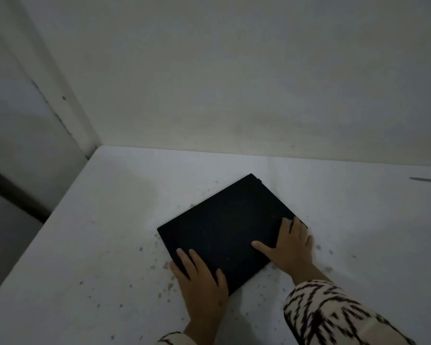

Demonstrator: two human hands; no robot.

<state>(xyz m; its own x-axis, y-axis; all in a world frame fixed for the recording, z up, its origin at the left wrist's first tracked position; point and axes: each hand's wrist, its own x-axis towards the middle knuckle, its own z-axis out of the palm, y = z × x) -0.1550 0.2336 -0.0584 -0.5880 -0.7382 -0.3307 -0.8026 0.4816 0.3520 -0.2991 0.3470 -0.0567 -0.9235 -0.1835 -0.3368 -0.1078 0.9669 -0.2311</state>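
A closed black laptop [224,225] lies flat and turned at an angle on a white table [97,245]. My left hand [199,282] rests on its near left corner with straight fingers spread over the lid. My right hand [291,247] lies on the near right corner, thumb stretched across the lid and fingers reaching along the right edge. Both wrists wear a cream sleeve with a black pattern.
The table is speckled with small grey spots around the laptop. A pale wall [234,83] rises right behind it, and the table's left edge [47,220] drops off beside a door frame. A short dark strip [424,180] lies at the far right.
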